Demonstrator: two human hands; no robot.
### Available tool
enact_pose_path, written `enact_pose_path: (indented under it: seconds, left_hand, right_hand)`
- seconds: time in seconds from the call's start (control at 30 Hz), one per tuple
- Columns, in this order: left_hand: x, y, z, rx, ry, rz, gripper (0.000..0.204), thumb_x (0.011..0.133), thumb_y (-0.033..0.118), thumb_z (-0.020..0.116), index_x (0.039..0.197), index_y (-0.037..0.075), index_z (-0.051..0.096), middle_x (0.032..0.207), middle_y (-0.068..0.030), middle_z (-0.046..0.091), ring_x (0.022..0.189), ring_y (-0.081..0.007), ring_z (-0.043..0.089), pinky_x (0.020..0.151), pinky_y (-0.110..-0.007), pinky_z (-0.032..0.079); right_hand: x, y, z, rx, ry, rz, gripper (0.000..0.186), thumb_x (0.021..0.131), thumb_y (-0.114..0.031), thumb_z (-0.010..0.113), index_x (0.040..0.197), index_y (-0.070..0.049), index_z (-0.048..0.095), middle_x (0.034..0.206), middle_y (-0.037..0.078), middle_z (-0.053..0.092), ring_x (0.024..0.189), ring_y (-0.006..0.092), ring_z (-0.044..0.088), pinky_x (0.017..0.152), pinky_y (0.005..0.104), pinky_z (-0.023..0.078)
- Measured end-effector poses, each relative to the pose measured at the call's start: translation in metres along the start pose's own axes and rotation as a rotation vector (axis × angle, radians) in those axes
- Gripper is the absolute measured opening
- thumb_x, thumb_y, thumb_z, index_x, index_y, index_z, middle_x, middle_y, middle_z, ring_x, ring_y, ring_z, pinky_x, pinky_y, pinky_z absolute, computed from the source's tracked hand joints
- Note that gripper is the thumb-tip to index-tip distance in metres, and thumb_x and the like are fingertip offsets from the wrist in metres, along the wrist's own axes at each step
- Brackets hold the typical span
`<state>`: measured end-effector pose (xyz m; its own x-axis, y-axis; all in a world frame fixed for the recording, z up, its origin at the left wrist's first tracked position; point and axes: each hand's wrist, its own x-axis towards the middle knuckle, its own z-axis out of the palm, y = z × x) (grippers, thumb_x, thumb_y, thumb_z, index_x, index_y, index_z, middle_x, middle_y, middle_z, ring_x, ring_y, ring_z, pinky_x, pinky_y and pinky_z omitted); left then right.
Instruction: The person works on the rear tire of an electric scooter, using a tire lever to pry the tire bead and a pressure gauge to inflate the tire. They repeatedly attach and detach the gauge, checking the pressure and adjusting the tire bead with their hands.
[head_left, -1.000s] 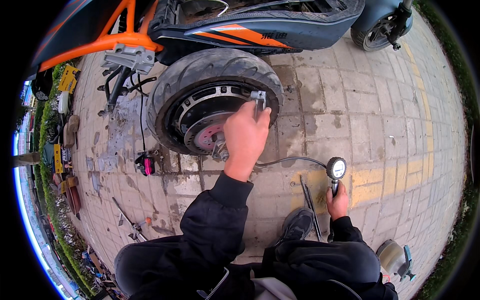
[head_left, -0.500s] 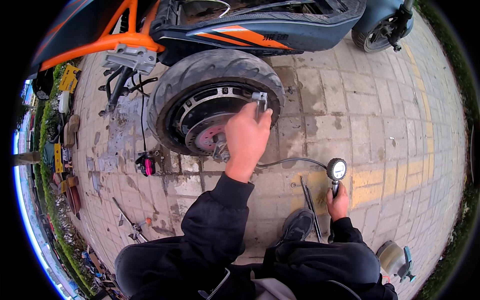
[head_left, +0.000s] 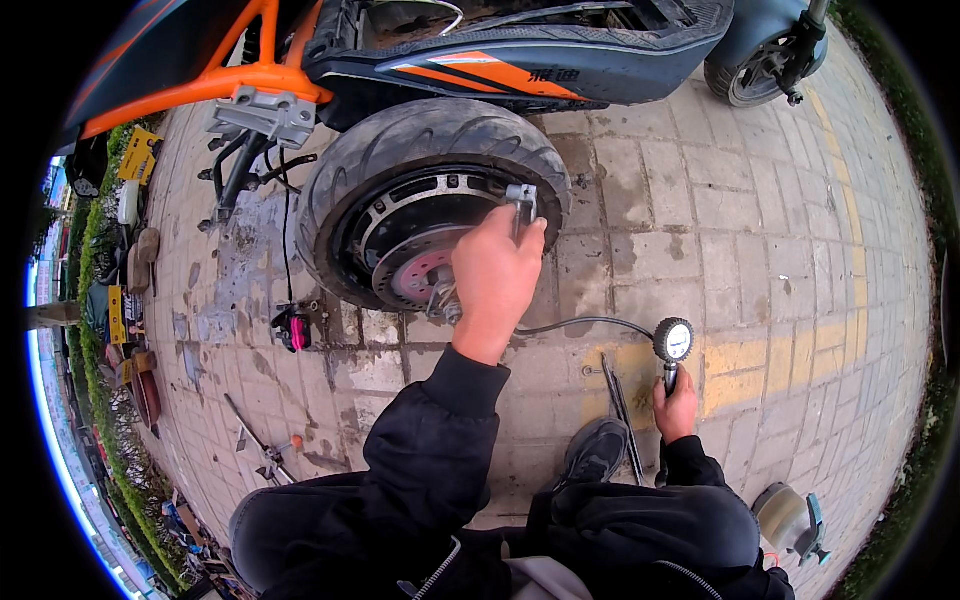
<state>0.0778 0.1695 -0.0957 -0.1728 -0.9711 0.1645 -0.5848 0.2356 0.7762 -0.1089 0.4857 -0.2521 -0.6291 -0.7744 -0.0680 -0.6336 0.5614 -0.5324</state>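
My left hand (head_left: 495, 275) is closed around a silver metal air chuck (head_left: 522, 196) at the right side of the scooter wheel's rim. The wheel has a thick black tyre (head_left: 425, 135) and a brake disc with a reddish centre (head_left: 412, 277), and it leans beside the scooter. Whether the chuck sits on a valve is hidden by my hand. A thin dark hose (head_left: 585, 321) runs from near that hand to a round tyre pressure gauge (head_left: 675, 340) with a white dial and black ribbed casing. Lower right, my right hand (head_left: 677, 408) grips the gauge's handle.
Above the wheel lies the orange and dark grey scooter body (head_left: 480, 75). Long metal bars (head_left: 622, 415) rest by my shoe (head_left: 597, 452). A metal tool (head_left: 268, 455) lies lower left, a black and pink part (head_left: 293, 328) left of the wheel, and a metal container (head_left: 785, 515) lower right.
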Motion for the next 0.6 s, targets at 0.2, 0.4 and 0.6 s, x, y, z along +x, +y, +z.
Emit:
enact_pose_path:
  seconds: [0.2, 0.4, 0.6]
  left_hand:
    - [0.0, 0.002, -0.007, 0.018, -0.058, -0.06, 0.03, 0.082, 0.026, 0.069, 0.096, -0.001, 0.067, 0.081, -0.021, 0.067, 0.076, -0.0396, 0.065, 0.067, -0.045, 0.051]
    - [0.002, 0.001, 0.001, 0.023, 0.028, 0.077, 0.026, 0.08, 0.018, 0.074, 0.093, -0.003, 0.068, 0.06, -0.0103, 0.06, 0.05, -0.0145, 0.052, 0.051, -0.03, 0.043]
    - [0.001, -0.005, -0.016, -0.071, -0.05, -0.068, 0.025, 0.085, 0.015, 0.072, 0.101, -0.004, 0.069, 0.065, 0.0005, 0.06, 0.056, -0.0041, 0.048, 0.051, -0.024, 0.039]
  right_hand:
    - [-0.002, -0.005, 0.003, -0.007, -0.003, -0.003, 0.044, 0.086, -0.018, 0.065, 0.122, 0.004, 0.053, 0.097, 0.025, 0.06, 0.083, 0.0434, 0.061, 0.07, 0.0481, 0.05]
    - [-0.004, 0.003, 0.002, -0.003, 0.012, -0.001, 0.045, 0.085, -0.018, 0.065, 0.123, 0.003, 0.053, 0.095, 0.023, 0.06, 0.08, 0.0422, 0.062, 0.068, 0.0481, 0.05]
    - [-0.001, -0.02, 0.004, -0.071, -0.03, 0.068, 0.064, 0.08, -0.031, 0.072, 0.131, 0.0, 0.047, 0.098, 0.02, 0.061, 0.077, 0.0377, 0.064, 0.067, 0.0448, 0.052]
